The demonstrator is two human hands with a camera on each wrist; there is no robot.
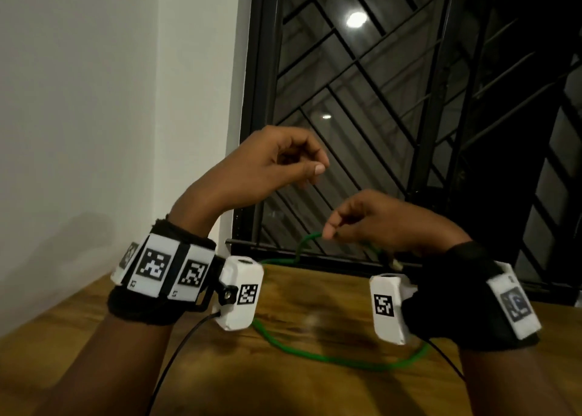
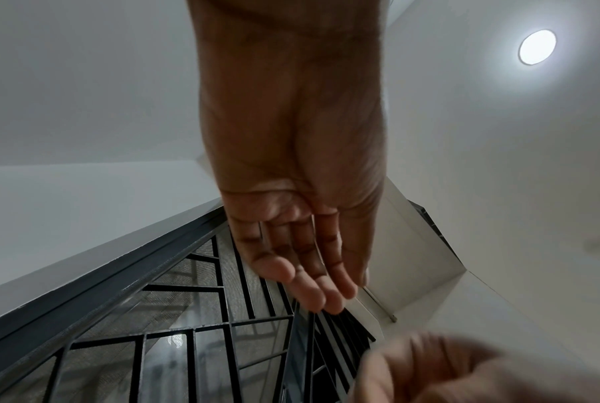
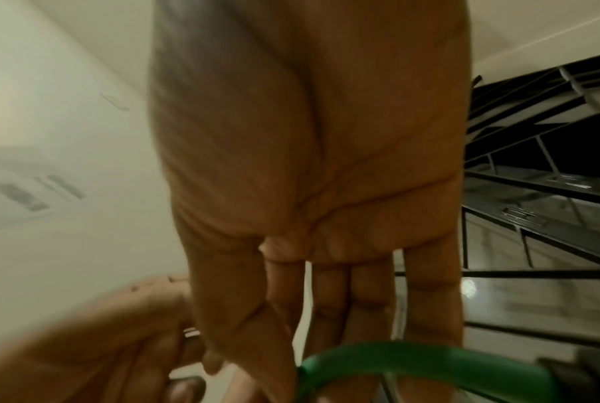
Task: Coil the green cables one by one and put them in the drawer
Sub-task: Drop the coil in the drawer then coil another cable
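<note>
White walls meet at a corner on the left, and a dark window with a black metal grille fills the far right of the scene; a round light is reflected in its glass. Below it a brown wooden table is seen, its grain showing under the lamp glare.

Above the table both hands are raised, each wrist strapped with a black band carrying white marker blocks. The right hand is held low on the right, its thumb and forefinger closed in a pinch on the green cable. In the right wrist view a green arc is seen passing under the fingertips, the remaining fingers lying nearly straight beside it. From the pinch the cable is draped down to the table, where a wide loop is laid between the two wrists, curving along the near side and back toward the far edge. A pale connector end is glimpsed just under the right hand, though its detail cannot be made out.

The left hand is held higher and to the left, apart from the cable. Its fingers are loosely curled, the thumb extended toward them, and nothing is gripped; in the left wrist view the fingers are shown relaxed and bare against the grille.
</note>
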